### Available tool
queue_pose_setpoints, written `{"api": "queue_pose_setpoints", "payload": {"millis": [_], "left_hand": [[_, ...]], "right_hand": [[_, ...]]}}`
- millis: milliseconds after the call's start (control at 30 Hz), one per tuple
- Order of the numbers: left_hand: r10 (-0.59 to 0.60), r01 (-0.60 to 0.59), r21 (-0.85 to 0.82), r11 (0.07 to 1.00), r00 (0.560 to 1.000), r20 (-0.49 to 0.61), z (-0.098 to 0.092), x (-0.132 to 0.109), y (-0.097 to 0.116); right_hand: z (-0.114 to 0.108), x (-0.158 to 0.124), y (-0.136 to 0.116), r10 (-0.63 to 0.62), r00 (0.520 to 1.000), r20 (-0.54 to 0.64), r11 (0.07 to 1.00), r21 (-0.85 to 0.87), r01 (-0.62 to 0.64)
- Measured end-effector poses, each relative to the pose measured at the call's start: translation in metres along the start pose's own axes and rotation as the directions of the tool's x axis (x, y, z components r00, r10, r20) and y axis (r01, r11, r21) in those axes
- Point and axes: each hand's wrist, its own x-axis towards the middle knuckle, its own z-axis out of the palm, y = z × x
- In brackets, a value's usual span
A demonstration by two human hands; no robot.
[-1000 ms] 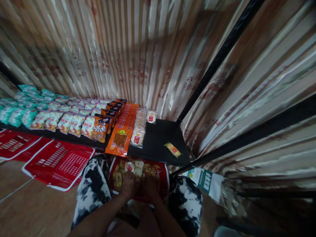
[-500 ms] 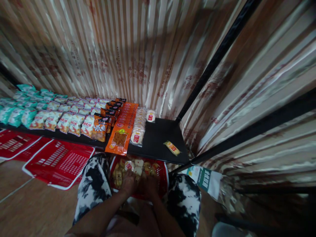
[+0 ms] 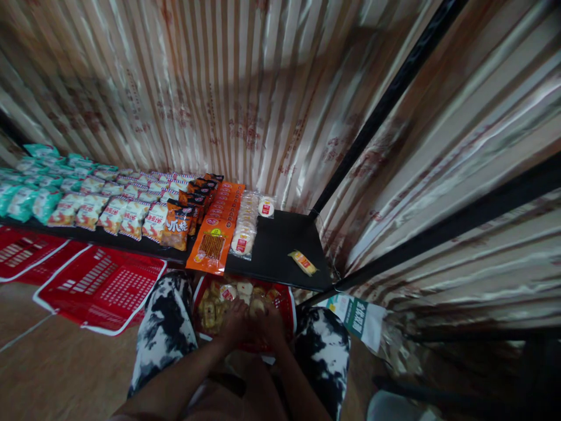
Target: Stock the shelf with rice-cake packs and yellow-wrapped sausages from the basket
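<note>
Both hands are down in a red basket (image 3: 288, 301) between my knees, which holds several small wrapped snacks. My right hand (image 3: 269, 323) has its fingers closed on a pale round wrapped cake (image 3: 256, 305). Close beside it, my left hand (image 3: 234, 318) lies over the packets; dim light and blur hide how its fingers are set. A round packet with a red label (image 3: 227, 292) and a whitish packet (image 3: 244, 288) lie just beyond the hands. On the black shelf (image 3: 280, 237) above stands a row of round white packaged cakes (image 3: 242, 240), with one yellow packet (image 3: 302, 262) lying farther right.
Orange stick-snack bags (image 3: 212, 242), dark orange bags (image 3: 176, 225), white snack bags (image 3: 134, 219) and teal bags (image 3: 46, 204) line the shelf leftward. Red baskets (image 3: 103, 286) sit below it. A black post (image 3: 385, 111) and a slanting bar (image 3: 438, 234) frame the right side.
My right hand has come up slightly with the pale round cake now showing at its fingers. My left hand has shifted a little right, closer to it. The view has moved slightly.
</note>
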Motion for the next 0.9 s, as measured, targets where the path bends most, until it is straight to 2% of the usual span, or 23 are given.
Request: {"api": "queue_pose_setpoints", "payload": {"millis": [100, 267, 467, 700, 800, 900], "left_hand": [[0.038, -0.039, -0.071, 0.997, 0.999, -0.02, 0.006, -0.002, 0.002], [0.09, -0.089, -0.12, 0.989, 0.996, 0.011, 0.008, -0.008, 0.002], [0.133, -0.135, -0.192, 0.972, 0.991, -0.022, -0.004, -0.013, 0.002], [0.121, -0.121, -0.335, 0.935, 0.992, -0.02, -0.021, -0.017, 0.012], [0.138, -0.145, -0.404, 0.903, 0.989, -0.047, -0.027, -0.016, 0.019], [0.118, -0.142, -0.441, 0.886, 0.99, -0.083, -0.031, -0.015, 0.023]], "right_hand": [[-0.006, 0.001, -0.006, 0.019, 1.0, -0.008, 1.0, 0.008, -0.018], [-0.019, -0.001, -0.023, 0.004, 1.0, -0.03, 0.99, 0.144, 0.001], [-0.03, -0.001, -0.034, 0.049, 0.999, -0.018, 0.978, 0.204, -0.044], [-0.031, 0.003, -0.035, 0.08, 0.997, -0.023, 0.967, 0.245, -0.072], [-0.033, 0.003, -0.039, 0.144, 0.99, 0.007, 0.938, 0.318, -0.139], [-0.033, 0.002, -0.043, 0.245, 0.966, 0.078, 0.862, 0.44, -0.254]]}}
